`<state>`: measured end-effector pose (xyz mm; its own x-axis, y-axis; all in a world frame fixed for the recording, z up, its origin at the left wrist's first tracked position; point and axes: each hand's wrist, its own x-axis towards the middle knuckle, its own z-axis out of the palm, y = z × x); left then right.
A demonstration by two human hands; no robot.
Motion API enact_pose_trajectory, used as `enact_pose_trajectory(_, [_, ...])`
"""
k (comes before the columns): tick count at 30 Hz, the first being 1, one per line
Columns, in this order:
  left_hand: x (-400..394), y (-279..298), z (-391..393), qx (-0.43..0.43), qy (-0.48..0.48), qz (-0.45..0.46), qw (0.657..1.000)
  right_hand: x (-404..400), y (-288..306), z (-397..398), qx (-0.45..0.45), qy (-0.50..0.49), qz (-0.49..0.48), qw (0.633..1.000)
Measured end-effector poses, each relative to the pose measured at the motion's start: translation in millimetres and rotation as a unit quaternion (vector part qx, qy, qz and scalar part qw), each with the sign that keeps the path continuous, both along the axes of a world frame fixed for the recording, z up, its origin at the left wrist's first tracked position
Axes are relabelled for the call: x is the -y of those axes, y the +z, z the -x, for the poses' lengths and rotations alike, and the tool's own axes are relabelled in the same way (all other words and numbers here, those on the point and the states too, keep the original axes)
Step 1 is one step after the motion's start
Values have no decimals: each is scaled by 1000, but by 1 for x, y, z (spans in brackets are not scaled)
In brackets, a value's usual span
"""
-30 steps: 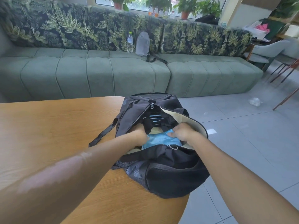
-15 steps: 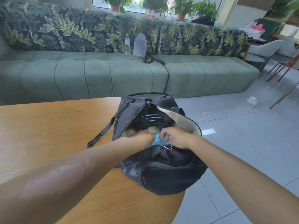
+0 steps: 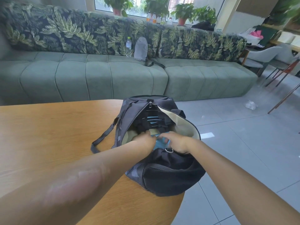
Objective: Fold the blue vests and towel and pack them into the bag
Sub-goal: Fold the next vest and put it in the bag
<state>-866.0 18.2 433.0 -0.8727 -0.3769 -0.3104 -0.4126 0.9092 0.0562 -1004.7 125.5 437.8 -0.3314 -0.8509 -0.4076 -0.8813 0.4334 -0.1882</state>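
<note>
A dark duffel bag (image 3: 172, 177) stands unzipped at the right end of the wooden table (image 3: 56, 127), its beige lining showing. Inside the far part lies dark folded fabric with blue stripes (image 3: 152, 118). A light blue folded cloth (image 3: 159, 143) sits in the near part of the opening. My left hand (image 3: 145, 139) reaches into the bag from the left and pinches the cloth's upper edge. My right hand (image 3: 176, 142) comes from the right with its fingers curled over the same cloth. Most of the cloth is hidden by my hands and the bag's rim.
The bag's shoulder strap (image 3: 103, 137) trails left across the table. The table's rounded edge ends just under the bag, above grey tiled floor (image 3: 235, 143). A green sofa (image 3: 113, 75) with a water bottle (image 3: 128, 47) and a grey pouch (image 3: 140, 48) stands behind. Chairs stand far right.
Both hands have drawn closer together over the blue cloth and moved slightly toward the bag's far side; less of the cloth shows now. The camera has tilted a little.
</note>
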Motion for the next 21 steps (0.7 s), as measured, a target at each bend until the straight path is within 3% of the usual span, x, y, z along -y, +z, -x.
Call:
enact_pose_trajectory(1, [1, 2, 0, 10, 9, 3, 1000, -1, -6, -3, -42, 24, -3, 999])
enact_pose_trajectory(3, [0, 6, -2, 25, -18, 22, 999, -1, -21, -10, -45, -28, 35, 998])
enact_pose_trajectory(5, [0, 9, -8, 45, -40, 39, 997, -3, -9, -24, -28, -68, 16, 997])
enact_pose_trajectory(7, [-1, 21, -15, 57, -55, 47, 996, 1, 13, -32, 60, -155, 29, 986])
enact_pose_trajectory(9, [0, 39, -26, 36, -73, 51, 995, 0, 33, -33, 69, -189, 84, 976])
enact_pose_trajectory(14, [9, 82, -79, -108, -90, 15, 990, -9, 64, -47, 27, -173, 186, 967])
enact_pose_trajectory(17, [11, 97, -138, -249, -125, 18, 960, -14, 82, -74, 28, -161, 227, 960])
enact_pose_trajectory(21, [21, 94, -231, -328, -64, 24, 942, -16, 107, -133, 30, -116, 265, 957])
